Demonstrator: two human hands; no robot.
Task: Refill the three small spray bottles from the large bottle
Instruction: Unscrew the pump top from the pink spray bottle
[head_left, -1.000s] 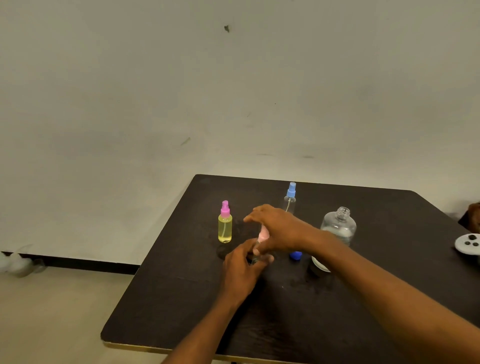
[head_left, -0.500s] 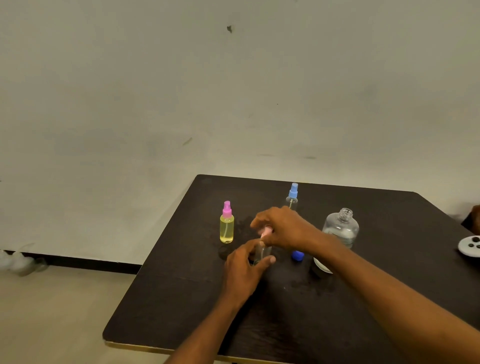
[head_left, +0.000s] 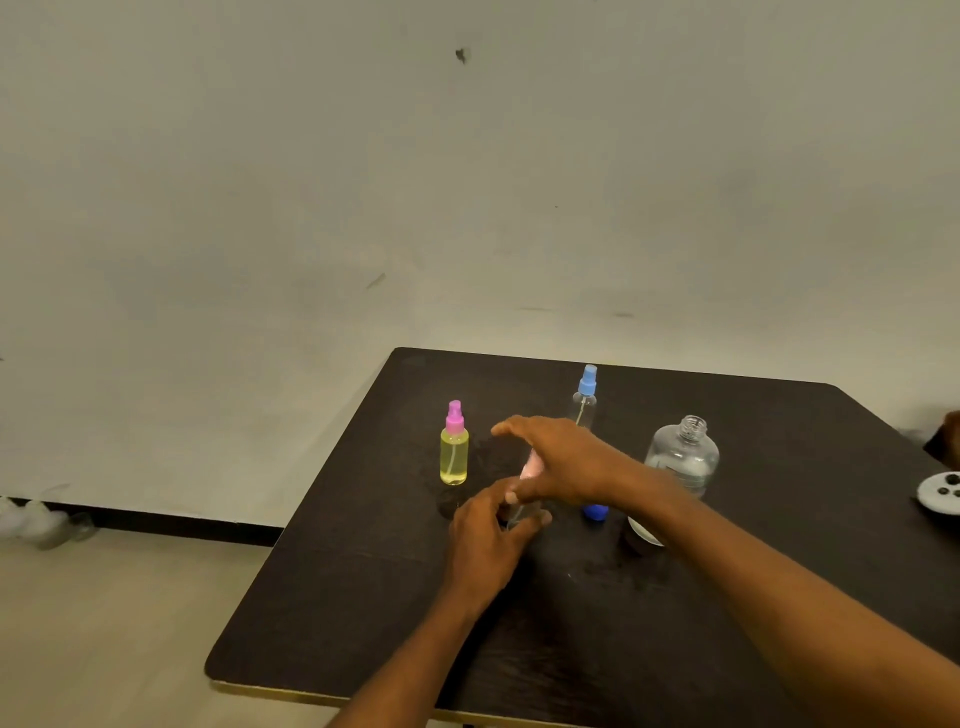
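We grip clear spray bottle (head_left: 519, 515) in left hand (head_left: 488, 543), table (head_left: 363, 597) centre; right hand (head_left: 566, 457) pinches its pink sprayer top (head_left: 531, 464). Large bottle (head_left: 683, 460), uncapped, at 3 o'clock; yellow bottle (head_left: 454, 460) at 10.

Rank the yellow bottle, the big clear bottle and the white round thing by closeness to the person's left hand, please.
1. Yellow bottle, just beyond the left hand, slightly left.
2. Big clear bottle, farther off to the right.
3. White round thing, far right at the picture's edge.
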